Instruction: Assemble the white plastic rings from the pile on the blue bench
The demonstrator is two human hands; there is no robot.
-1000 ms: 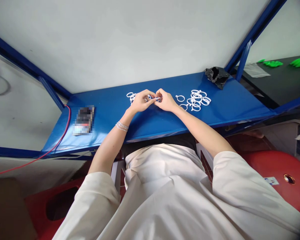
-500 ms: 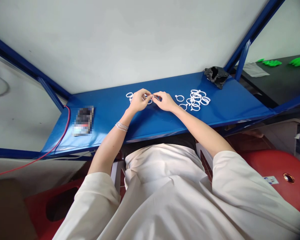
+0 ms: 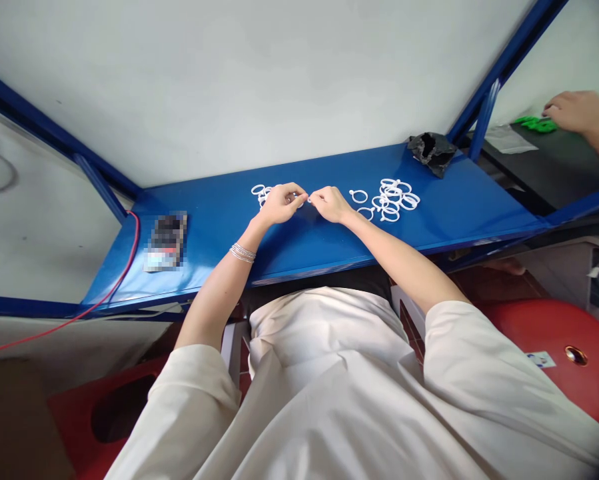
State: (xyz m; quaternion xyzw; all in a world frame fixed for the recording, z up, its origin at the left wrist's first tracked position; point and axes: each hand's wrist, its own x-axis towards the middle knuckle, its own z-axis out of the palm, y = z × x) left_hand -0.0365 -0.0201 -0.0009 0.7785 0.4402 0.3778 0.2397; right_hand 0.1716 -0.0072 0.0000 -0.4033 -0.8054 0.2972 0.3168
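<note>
Above the blue table, my left hand (image 3: 280,203) is closed in a pinch on a white plastic curtain ring, mostly covered by the fingers. My right hand (image 3: 330,203) faces it, thumb and fingers pressed together at the small eyelet (image 3: 309,199) on the ring's side. Whether those fingers grip the eyelet or some tiny part is too small to tell. Several white rings (image 3: 258,191) lie left of and partly behind my left hand. To the right of my right hand is a loose heap of similar rings (image 3: 392,195), with single rings (image 3: 359,197) near it.
A crumpled black plastic bag (image 3: 433,153) sits at the table's back right corner. On the left are a blurred-out phone-like object (image 3: 166,241) and a red cable (image 3: 129,257). Another person's hand (image 3: 574,110) is over green pieces (image 3: 536,124) on a dark table at right.
My right fingers have curled in, and the hands stand slightly farther apart at the fingertips. Another person's hand has come into view at the far right. The ring heap is unchanged.
</note>
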